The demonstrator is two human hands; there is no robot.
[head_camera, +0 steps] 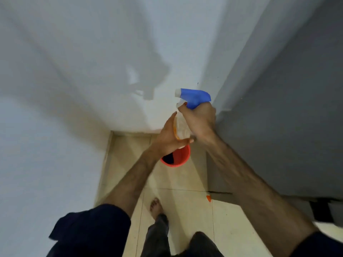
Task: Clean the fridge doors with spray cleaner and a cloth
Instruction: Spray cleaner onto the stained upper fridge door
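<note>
the spray bottle (185, 115) stands upright in my right hand (199, 119), fingers curled round its neck under the blue trigger head (194, 97), nozzle aimed left at the white wall, away from the grey fridge side (278, 117) just right of my knuckles. my left hand (169, 138) lies open-fingered against the clear body. no cloth shows plainly; something dark sits in the red bucket (178, 158) below, half hidden.

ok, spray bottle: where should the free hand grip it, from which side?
Judgement: the clear body of the spray bottle, from the left. The right hand already wraps the neck under the blue trigger head; the left hand is open beside the body.
</note>
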